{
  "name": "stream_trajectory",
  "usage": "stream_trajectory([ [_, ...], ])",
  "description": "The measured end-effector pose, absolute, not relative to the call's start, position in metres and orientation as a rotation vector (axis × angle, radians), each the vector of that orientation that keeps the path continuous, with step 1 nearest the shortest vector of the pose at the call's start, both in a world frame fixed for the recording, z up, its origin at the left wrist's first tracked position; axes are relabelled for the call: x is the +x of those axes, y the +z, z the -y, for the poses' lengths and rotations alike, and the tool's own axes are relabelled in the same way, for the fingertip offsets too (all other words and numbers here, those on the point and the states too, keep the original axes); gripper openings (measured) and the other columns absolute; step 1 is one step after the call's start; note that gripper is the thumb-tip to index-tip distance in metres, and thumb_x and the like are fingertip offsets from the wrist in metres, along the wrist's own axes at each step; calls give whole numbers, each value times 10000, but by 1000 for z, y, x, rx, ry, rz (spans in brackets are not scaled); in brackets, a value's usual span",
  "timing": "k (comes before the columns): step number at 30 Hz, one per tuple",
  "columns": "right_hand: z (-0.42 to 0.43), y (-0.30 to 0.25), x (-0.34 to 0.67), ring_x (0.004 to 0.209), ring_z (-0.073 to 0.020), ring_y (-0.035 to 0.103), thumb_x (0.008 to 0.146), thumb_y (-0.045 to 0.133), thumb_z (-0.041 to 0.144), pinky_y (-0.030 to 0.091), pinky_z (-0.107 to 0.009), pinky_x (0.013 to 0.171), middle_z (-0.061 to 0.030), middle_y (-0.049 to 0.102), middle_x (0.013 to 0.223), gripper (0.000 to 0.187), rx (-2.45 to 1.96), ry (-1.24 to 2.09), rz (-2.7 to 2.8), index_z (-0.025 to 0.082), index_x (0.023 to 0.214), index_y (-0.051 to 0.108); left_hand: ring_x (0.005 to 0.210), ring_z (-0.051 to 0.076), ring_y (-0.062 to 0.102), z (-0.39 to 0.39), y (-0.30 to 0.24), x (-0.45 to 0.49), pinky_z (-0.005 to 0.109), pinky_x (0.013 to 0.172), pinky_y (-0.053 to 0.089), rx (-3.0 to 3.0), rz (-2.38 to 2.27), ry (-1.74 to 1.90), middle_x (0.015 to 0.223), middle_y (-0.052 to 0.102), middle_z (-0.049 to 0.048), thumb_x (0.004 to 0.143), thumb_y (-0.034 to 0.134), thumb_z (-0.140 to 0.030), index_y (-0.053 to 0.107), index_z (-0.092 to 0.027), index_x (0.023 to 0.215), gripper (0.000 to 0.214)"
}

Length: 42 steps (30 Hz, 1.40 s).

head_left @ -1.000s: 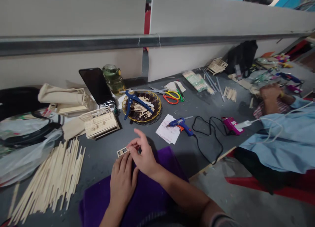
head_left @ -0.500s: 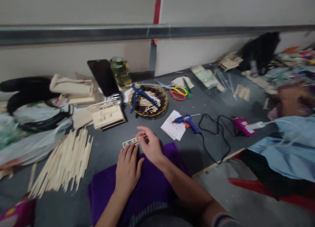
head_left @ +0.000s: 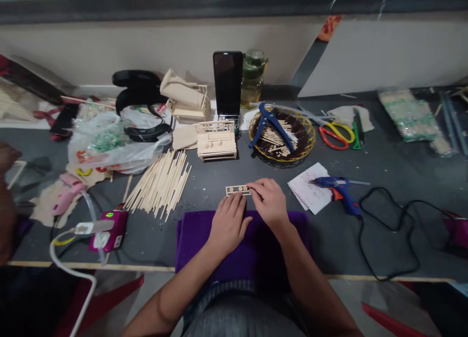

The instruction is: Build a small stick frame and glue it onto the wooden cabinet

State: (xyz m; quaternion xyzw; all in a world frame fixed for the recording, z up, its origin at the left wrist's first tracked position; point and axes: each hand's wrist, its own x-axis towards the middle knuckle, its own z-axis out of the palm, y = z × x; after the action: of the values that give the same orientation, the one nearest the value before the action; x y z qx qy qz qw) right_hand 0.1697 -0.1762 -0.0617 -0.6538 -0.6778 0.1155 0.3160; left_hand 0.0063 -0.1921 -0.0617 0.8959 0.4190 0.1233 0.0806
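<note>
A small flat wooden lattice piece (head_left: pixel 237 190) lies on the grey table just beyond a purple cloth (head_left: pixel 252 247). My left hand (head_left: pixel 228 222) rests flat on the cloth, its fingers stretched out with the tips touching the near edge of the piece. My right hand (head_left: pixel 268 200) lies beside it, fingers curled down on the right end of the piece. A loose pile of thin wooden sticks (head_left: pixel 161 183) lies to the left, and a small wooden model bench (head_left: pixel 216 140) stands behind.
A wire basket (head_left: pixel 281 137) holds sticks and blue cutters. A blue glue gun (head_left: pixel 338 188) lies on paper at right, its black cord looping away. Scissors (head_left: pixel 334 132), a propped phone (head_left: pixel 227 84), a green jar, plastic bags and a pink glue gun (head_left: pixel 68 193) crowd the table.
The view has swung left, bringing the table's left side in. My right hand has dropped onto the wooden piece; my left hand stays flat on the cloth.
</note>
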Motion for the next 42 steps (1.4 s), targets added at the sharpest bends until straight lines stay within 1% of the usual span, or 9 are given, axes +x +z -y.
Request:
stream_trajectory([
  [8,162,-61,170,833,-214,528,914,535,222,395,-346,736,-59,646,845,190,-1672,331,2032,231,943,722,1301,286,452,194,-65,7,463,1084,365,2664,-1272,339,1405,520,155,965,403,-379,509,-77,1319,477],
  [13,156,-64,171,832,-221,515,915,527,229,375,-359,713,-60,639,842,193,-1637,361,2111,241,907,719,1300,286,458,194,-66,7,467,1086,354,2647,-1267,350,1399,528,155,956,415,-351,510,-102,1331,459],
  [22,153,-65,165,835,-212,530,905,538,210,420,-347,765,-59,635,844,165,-1658,427,2061,211,857,695,1297,292,450,194,-63,8,455,1086,350,2628,-1263,301,1416,514,140,952,413,-355,501,-81,1335,479],
  [29,157,-61,176,850,-207,558,906,537,245,441,-339,784,-44,641,842,155,-1636,496,1861,232,851,681,1296,306,437,193,-62,9,467,1087,347,2607,-1255,284,1410,512,154,950,417,-368,515,-73,1317,481],
  [33,163,-61,187,839,-214,565,893,552,249,442,-346,770,-50,642,835,138,-1659,482,1861,230,854,682,1302,305,430,193,-61,9,470,1087,347,2593,-1251,264,1420,500,154,950,413,-362,518,-90,1320,471],
  [36,167,-64,188,832,-214,567,889,552,240,444,-344,762,-52,644,836,131,-1660,497,1880,228,878,681,1311,306,421,193,-61,9,473,1097,339,2586,-1245,273,1423,492,164,947,417,-361,514,-92,1328,476],
  [39,167,-67,183,820,-209,568,891,551,249,447,-342,764,-49,646,832,146,-1642,518,1879,228,947,684,1319,307,414,194,-63,8,482,1100,335,2578,-1252,287,1422,491,165,944,427,-355,504,-105,1341,476],
  [42,163,-69,177,837,-209,564,899,552,266,445,-341,782,-49,648,839,162,-1633,505,1883,233,967,696,1323,310,416,193,-64,8,475,1095,342,2588,-1255,317,1403,510,171,939,446,-354,504,-88,1337,482],
])
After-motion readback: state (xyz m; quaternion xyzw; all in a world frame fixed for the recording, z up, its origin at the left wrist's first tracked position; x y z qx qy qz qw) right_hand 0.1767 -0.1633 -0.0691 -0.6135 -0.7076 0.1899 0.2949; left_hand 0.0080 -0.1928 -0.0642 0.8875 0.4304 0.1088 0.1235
